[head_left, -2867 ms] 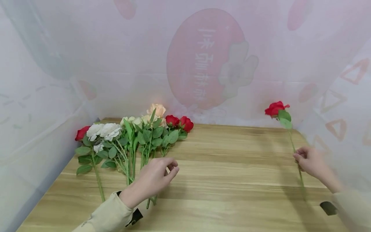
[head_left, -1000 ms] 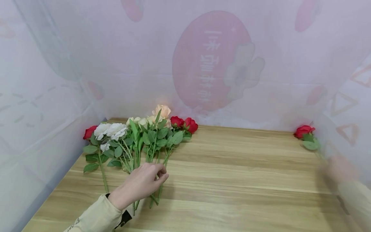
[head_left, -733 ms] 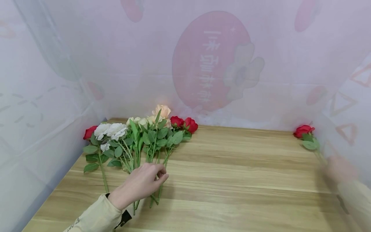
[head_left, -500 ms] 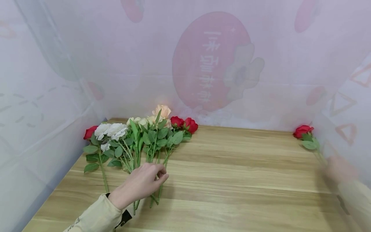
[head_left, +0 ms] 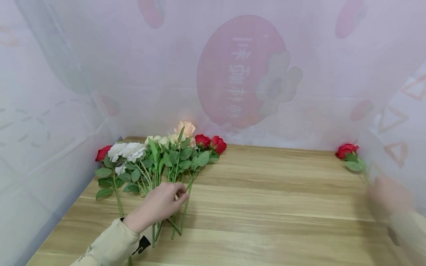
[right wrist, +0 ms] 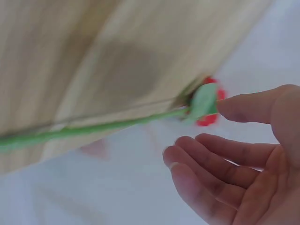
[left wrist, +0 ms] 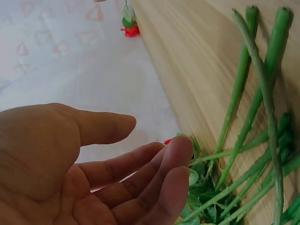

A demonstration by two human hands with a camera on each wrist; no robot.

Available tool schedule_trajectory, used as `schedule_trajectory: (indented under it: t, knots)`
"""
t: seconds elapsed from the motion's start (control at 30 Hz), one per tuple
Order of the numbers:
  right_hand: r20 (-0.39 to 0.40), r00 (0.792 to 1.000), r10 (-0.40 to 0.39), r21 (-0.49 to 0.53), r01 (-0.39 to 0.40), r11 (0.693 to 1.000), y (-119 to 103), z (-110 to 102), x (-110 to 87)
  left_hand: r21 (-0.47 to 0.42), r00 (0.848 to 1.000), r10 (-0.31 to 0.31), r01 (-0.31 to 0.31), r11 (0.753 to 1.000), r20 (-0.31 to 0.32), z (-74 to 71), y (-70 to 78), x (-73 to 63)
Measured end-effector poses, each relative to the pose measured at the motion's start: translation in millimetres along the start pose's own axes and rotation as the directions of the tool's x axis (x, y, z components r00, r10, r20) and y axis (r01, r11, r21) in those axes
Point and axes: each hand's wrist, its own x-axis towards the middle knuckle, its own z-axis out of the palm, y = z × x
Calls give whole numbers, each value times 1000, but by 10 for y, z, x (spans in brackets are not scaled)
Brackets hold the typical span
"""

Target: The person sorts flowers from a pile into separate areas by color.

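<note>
Hanging over a spread of green stems (left wrist: 268,93) on the left part of the wooden worktop (head_left: 283,207), your left hand (head_left: 158,203) has its fingers loosely bent and its thumb apart from them, with nothing in its grasp. In the left wrist view the stems lie past your fingertips, some crossing one another.

Well apart from it, at the right edge, your right hand (head_left: 390,194) is blurred in the head view. The right wrist view shows its thumb spread away from relaxed fingers, gripping nothing. Near it, at the back right of the worktop, is a single red rose (head_left: 347,151), its bloom toward the back wall and its stem running toward you. Whether your thumb touches its leaf, you cannot tell.

The other flowers lie close together at the back left, blooms away from you. From left to right come one red rose (head_left: 104,152), white blooms (head_left: 128,151), cream buds (head_left: 157,140), peach roses (head_left: 185,128) and two red roses (head_left: 218,144), their leaves overlapping. Your left sleeve (head_left: 108,242) is beige. Behind the worktop, a pale sheet (head_left: 159,66) carries a large faded pink strawberry print (head_left: 219,70)
</note>
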Motion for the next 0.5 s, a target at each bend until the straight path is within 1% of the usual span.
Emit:
schedule_trajectory:
  t: [0.03,0.1,0.2,0.3,0.33,0.37,0.43,0.5]
  knots:
    - [-7,1000,-19,2,19,1000,-49,-14,-8,4,1000,-13,13,1000,-9,-4,-15,17]
    - [-27,999,-32,0,32,999,-143,-26,-18,15,999,-23,23,1000,-27,-18,-39,50]
    - [-47,996,-71,0,71,997,-428,-56,-45,18,999,-33,34,999,-36,-40,-56,100]
    - [-68,992,-107,-3,107,994,-694,-42,-63,12,998,-60,60,998,-20,-53,-52,147]
    - [-60,991,-117,0,117,993,-780,-41,-75,15,998,-68,68,998,-13,-55,-48,163]
    - [-52,991,-120,16,121,993,-860,-37,-85,19,997,-77,77,997,-6,-53,-42,181]
    - [-68,989,-135,38,138,990,-1018,-22,-111,19,996,-90,89,996,8,-43,-31,217]
    - [-65,989,-136,72,140,988,-1179,-20,-144,16,995,-97,96,995,22,-30,-13,257]
